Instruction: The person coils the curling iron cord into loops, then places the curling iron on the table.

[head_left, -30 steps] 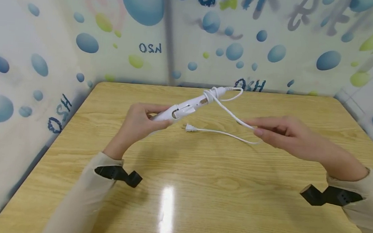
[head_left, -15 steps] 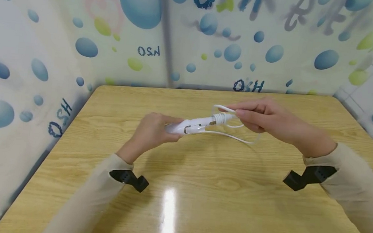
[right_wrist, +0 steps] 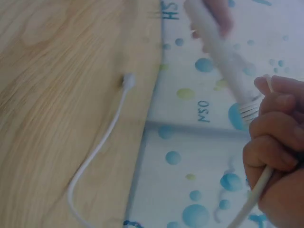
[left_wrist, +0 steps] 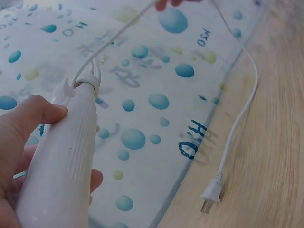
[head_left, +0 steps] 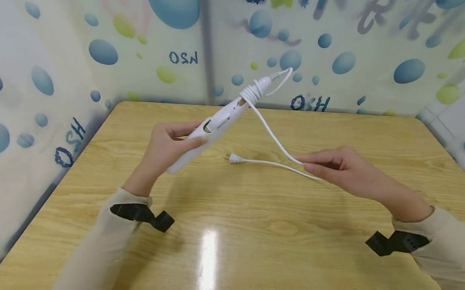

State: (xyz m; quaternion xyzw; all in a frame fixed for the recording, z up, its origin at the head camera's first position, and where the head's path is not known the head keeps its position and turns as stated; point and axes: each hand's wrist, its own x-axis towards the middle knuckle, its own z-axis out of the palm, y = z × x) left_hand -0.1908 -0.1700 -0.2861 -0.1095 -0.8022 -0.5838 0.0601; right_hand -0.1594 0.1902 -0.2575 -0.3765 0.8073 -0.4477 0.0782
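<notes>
A white hair straightener (head_left: 218,123) is held up at a slant above the table, its cord end pointing up and right. My left hand (head_left: 171,147) grips its lower body, thumb on the near face; the left wrist view shows that thumb lying along the white casing (left_wrist: 66,156). Several turns of the white power cord (head_left: 272,132) are wound round the upper end. My right hand (head_left: 343,169) pinches the cord to the right, and a stretch runs from the coils to its fingertips. From there the cord's tail reaches a two-pin plug (head_left: 236,159) on the table.
The wooden table (head_left: 281,258) meets a wall covering (head_left: 232,45) printed with blue and green drops at its back edge. More of this covering stands at the left and right. Black wrist cameras are strapped over both sleeves.
The straightener was lowered and tipped nearly level half a second ago, with my right hand close to its cord end. Now it points up, the right hand is back lower right, and more coils show.
</notes>
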